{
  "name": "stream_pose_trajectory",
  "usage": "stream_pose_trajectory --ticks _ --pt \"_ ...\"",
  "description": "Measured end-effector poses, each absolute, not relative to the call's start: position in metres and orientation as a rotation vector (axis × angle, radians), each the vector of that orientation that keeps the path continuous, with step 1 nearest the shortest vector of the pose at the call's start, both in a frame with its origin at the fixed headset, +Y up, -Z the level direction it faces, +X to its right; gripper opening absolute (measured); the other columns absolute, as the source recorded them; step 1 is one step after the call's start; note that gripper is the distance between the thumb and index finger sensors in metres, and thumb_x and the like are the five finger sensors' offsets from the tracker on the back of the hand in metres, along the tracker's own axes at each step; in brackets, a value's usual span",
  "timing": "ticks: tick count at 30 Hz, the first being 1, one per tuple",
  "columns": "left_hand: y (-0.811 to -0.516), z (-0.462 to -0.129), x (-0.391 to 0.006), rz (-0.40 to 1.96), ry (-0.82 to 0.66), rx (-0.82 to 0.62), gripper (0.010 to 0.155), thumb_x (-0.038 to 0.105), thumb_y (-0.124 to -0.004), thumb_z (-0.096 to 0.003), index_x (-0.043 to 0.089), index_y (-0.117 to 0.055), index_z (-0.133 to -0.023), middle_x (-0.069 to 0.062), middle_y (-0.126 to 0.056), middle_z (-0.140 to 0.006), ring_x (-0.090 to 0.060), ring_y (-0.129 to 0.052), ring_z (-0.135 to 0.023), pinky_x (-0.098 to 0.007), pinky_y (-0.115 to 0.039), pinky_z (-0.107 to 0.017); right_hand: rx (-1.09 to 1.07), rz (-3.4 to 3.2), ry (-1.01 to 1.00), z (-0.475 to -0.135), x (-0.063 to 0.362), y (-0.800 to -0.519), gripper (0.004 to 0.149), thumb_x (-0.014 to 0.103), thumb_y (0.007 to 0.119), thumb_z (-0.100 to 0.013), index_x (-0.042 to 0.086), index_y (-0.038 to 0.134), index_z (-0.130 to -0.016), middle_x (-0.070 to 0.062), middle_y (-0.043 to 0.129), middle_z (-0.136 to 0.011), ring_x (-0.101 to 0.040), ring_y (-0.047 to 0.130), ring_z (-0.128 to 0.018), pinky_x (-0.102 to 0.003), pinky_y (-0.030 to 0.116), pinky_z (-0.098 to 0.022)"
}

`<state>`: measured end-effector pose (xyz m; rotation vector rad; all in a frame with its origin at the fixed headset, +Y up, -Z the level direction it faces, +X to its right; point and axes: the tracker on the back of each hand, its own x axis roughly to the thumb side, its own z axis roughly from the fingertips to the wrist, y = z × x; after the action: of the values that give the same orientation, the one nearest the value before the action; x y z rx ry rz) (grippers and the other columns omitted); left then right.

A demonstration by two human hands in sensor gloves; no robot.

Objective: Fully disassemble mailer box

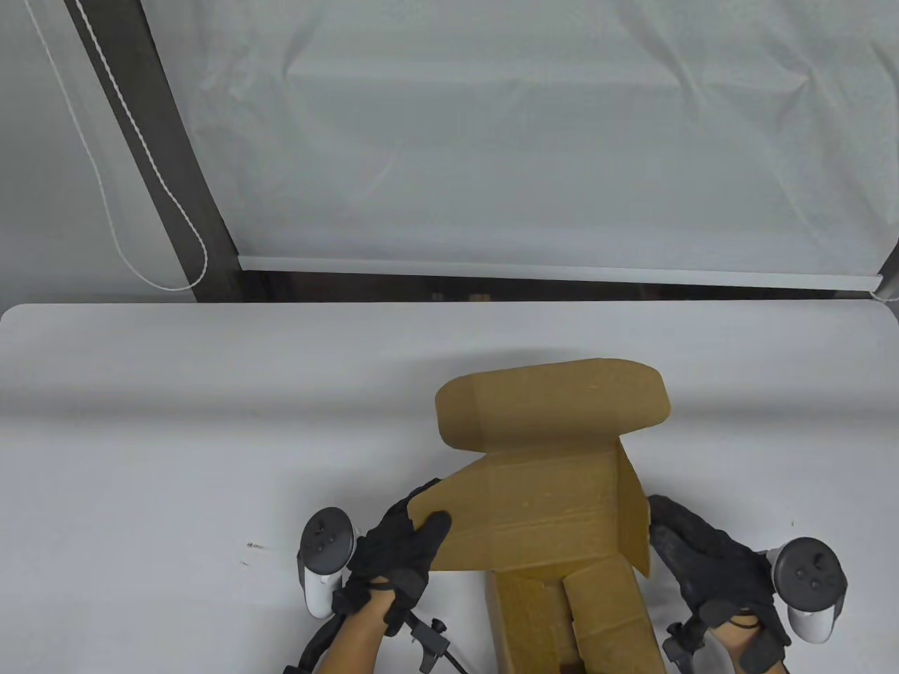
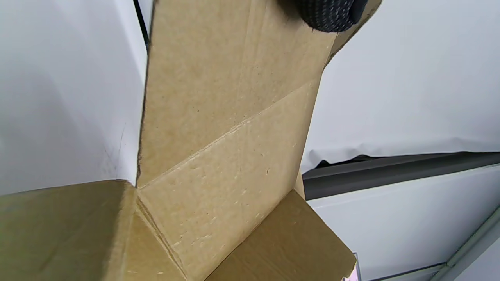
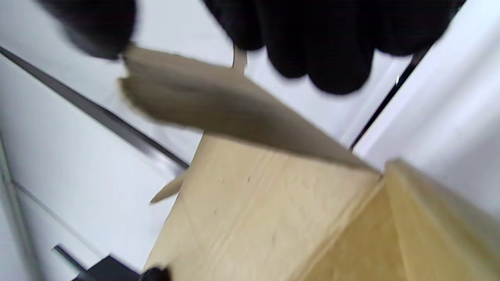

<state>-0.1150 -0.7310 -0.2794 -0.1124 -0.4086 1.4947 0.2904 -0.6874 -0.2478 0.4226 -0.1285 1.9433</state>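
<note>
One cardboard mailer box (image 1: pixel 555 491), partly unfolded. Two black-gloved hands: left hand (image 1: pixel 397 547), right hand (image 1: pixel 709 562). Two trackers. One white table (image 1: pixel 175 435).

Mailer box (image 1: pixel 548 505) bottom cut off; right wrist view blurred.

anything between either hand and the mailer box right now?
Nothing visible. The left hand already grips the mailer box at its left panel corner, thumb on top. The right hand sits at the right flap edge; actual contact there is unclear.
</note>
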Motion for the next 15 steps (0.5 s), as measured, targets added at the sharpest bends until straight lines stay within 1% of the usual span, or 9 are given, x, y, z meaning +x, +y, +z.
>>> stream_pose_trajectory --ticks 4,5,7,10,11,12,13,14,15 --pt "-0.731 -0.279 -0.115 1.486 -0.403 -0.105 0.052 0.039 -0.072 -0.0547 -0.001 -0.078 -0.088 -0.026 -0.045 -0.115 -0.054 -0.028 -0.102 -0.077 -0.006 -0.063 0.465 1.989 -0.197 -0.245 0.286 -0.68 0.099 0.074 0.076 -0.048 -0.001 0.05 -0.107 -0.038 0.063 -0.101 -0.054 0.08 -0.084 -0.069 0.067 -0.06" --pt "-0.731 -0.28 -0.115 1.487 -0.405 -0.106 0.052 0.039 -0.072 -0.0547 -0.001 -0.078 -0.088 -0.026 -0.045 -0.115 -0.054 -0.028 -0.102 -0.077 -0.006 -0.063 0.43 2.002 -0.226 -0.244 0.288 -0.679 0.093 0.069 0.079 -0.049 -0.001 0.055 -0.105 -0.037 0.068 -0.098 -0.053 0.083 -0.081 -0.068 0.069 -0.058" --pt "-0.731 -0.28 -0.116 1.489 -0.409 -0.111 0.052 0.039 -0.072 -0.0547 -0.001 -0.077 -0.088 -0.026 -0.045 -0.115 -0.054 -0.027 -0.102 -0.077 -0.006 -0.063 0.318 2.061 -0.303 -0.243 0.295 -0.679 0.061 0.05 0.08 -0.055 0.002 0.077 -0.094 -0.03 0.091 -0.08 -0.042 0.1 -0.062 -0.061 0.08 -0.048" --pt "-0.732 -0.279 -0.117 1.476 -0.372 -0.103 0.052 0.041 -0.073 -0.0553 0.005 -0.075 -0.093 -0.026 -0.038 -0.116 -0.054 -0.024 -0.102 -0.076 -0.004 -0.062 0.132 2.029 -0.416 -0.243 0.311 -0.685 0.047 0.039 0.079 -0.055 0.002 0.087 -0.083 -0.024 0.102 -0.062 -0.033 0.108 -0.043 -0.054 0.086 -0.036" --pt "-0.732 -0.278 -0.116 1.454 -0.358 -0.09 0.057 0.041 -0.072 -0.0558 0.008 -0.064 -0.101 -0.026 -0.031 -0.117 -0.054 -0.022 -0.103 -0.076 -0.002 -0.062 0.107 2.004 -0.396 -0.244 0.314 -0.688 0.047 0.039 0.078 -0.055 0.002 0.087 -0.083 -0.024 0.102 -0.061 -0.033 0.108 -0.042 -0.053 0.087 -0.036" --pt "-0.73 -0.276 -0.116 1.409 -0.344 -0.065 0.069 0.042 -0.073 -0.0557 0.014 -0.042 -0.111 -0.025 -0.021 -0.118 -0.053 -0.017 -0.103 -0.076 0.001 -0.062 0.05 1.956 -0.391 -0.244 0.319 -0.695 0.046 0.038 0.078 -0.056 0.001 0.086 -0.082 -0.024 0.102 -0.06 -0.032 0.108 -0.04 -0.053 0.086 -0.035" --pt "-0.726 -0.273 -0.114 1.36 -0.376 -0.011 0.087 0.046 -0.074 -0.0556 0.02 -0.012 -0.112 -0.02 -0.004 -0.116 -0.051 -0.014 -0.104 -0.077 0.003 -0.061 -0.003 1.919 -0.415 -0.245 0.325 -0.701 0.046 0.038 0.078 -0.055 0.001 0.086 -0.082 -0.023 0.102 -0.059 -0.031 0.107 -0.039 -0.053 0.086 -0.034" --pt "-0.72 -0.271 -0.112 1.305 -0.43 0.041 0.099 0.049 -0.075 -0.0551 0.024 0.006 -0.105 -0.017 0.012 -0.111 -0.049 -0.008 -0.105 -0.077 0.005 -0.06 -0.017 1.869 -0.406 -0.249 0.329 -0.708 0.046 0.038 0.077 -0.055 0.001 0.086 -0.082 -0.023 0.102 -0.059 -0.031 0.107 -0.038 -0.053 0.086 -0.034" --pt "-0.714 -0.269 -0.11 1.25 -0.482 0.073 0.1 0.049 -0.076 -0.0551 0.031 0.011 -0.102 -0.012 0.018 -0.109 -0.046 -0.003 -0.105 -0.076 0.009 -0.06 -0.023 1.823 -0.376 -0.251 0.332 -0.713 0.046 0.038 0.076 -0.056 0.001 0.085 -0.083 -0.023 0.101 -0.059 -0.031 0.106 -0.039 -0.053 0.086 -0.035"
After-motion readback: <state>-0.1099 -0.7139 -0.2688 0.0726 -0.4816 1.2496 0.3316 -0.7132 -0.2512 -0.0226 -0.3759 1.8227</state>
